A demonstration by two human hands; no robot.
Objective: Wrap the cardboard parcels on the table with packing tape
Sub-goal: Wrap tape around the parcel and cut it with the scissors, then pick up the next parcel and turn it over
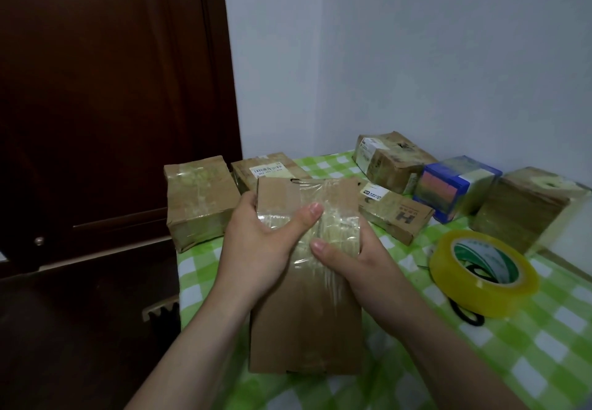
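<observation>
Boxes (394, 159) at twelve o'clock look taped; my left hand (256, 239) and right hand (355, 259) grip a half-taped box (304, 320), pressing its tape (336, 217).

table (544, 361): green-white checked cloth | on it: taped cardboard parcels (198, 198), blue box (455, 185), tape roll (495, 294), black loop (458, 313)

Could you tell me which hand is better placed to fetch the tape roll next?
Probably the right hand: the tape roll lies on its side of the parcel; the left hand grips the opposite edge.
</observation>
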